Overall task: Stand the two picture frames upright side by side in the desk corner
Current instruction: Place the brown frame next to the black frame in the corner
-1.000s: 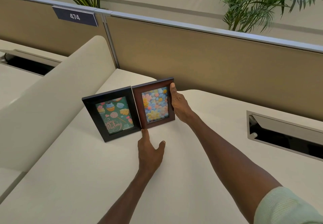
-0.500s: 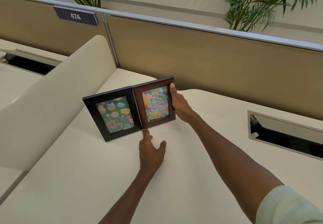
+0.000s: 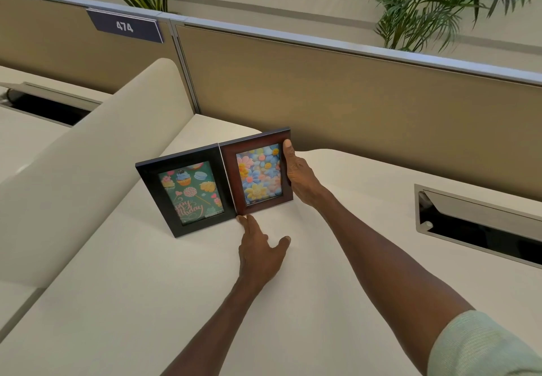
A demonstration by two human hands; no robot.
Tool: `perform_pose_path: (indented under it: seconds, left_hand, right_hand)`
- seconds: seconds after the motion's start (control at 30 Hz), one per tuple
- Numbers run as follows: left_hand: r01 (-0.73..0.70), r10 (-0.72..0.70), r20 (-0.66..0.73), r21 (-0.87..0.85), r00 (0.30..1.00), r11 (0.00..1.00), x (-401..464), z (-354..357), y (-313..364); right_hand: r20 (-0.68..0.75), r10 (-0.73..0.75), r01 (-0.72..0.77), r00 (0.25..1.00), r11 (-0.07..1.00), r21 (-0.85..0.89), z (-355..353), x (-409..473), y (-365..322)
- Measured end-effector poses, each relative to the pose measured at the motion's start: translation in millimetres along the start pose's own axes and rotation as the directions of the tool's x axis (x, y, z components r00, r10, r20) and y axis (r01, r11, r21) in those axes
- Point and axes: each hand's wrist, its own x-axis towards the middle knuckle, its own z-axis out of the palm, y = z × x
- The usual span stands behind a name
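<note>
- Two picture frames stand upright and touching in the tabletop [image 3: 181,302] corner: black frame [image 3: 183,192] at 9 o'clock of brown frame [image 3: 258,171].
- Almost nothing has shifted over the last second; likely only final squaring remains.
- Right hand [image 3: 300,177] pinches the brown frame's right edge.
- Left hand [image 3: 259,254], fingers spread, touches its bottom-left corner.

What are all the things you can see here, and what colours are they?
Black wooden picture frame: 1, black with a green cupcake card, upright on the desk, left of the brown one.
Reddish-brown wooden picture frame: 1, flower picture, upright, edge against the black frame.
Cream desk top: 1, under both frames.
Tan partition wall: 1, behind the desk.
Cream curved side divider: 1, left.
Dark blue number sign 474: 1, on the partition.
Green potted palms: 2, behind the partition.
Metal cable slot: 1, right.
Left hand: fingertip at the brown frame's bottom corner.
Right hand: gripping the brown frame's right edge.
</note>
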Motion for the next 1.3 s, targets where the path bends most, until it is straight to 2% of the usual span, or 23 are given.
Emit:
perform_pose_path:
  seconds: [0.23,0.8,1.0,1.3]
  left_hand:
    - [0.04,-0.045,0.046,0.114,0.998,0.993,8.0,1.7,3.3]
    - [0.033,-0.031,0.026,-0.101,0.999,0.994,1.4,-5.2,-8.1]
    - [0.009,-0.008,0.012,-0.082,1.0,0.997,-0.5,-3.9,-8.0]
    - [-0.006,0.006,0.003,-0.046,1.0,0.999,1.6,-0.1,-9.6]
  right_hand:
    - [0.019,-0.004,0.004,1.0,1.0,0.014,0.8,1.9,1.8]
    - [0.045,-0.006,0.003,0.999,0.998,0.06,1.9,-5.3,-4.9]
    - [0.015,-0.01,0.009,1.0,0.999,0.039,3.2,-3.0,-5.7]
    - [0.051,-0.004,0.002,0.999,0.999,0.05,3.3,0.9,-5.0]
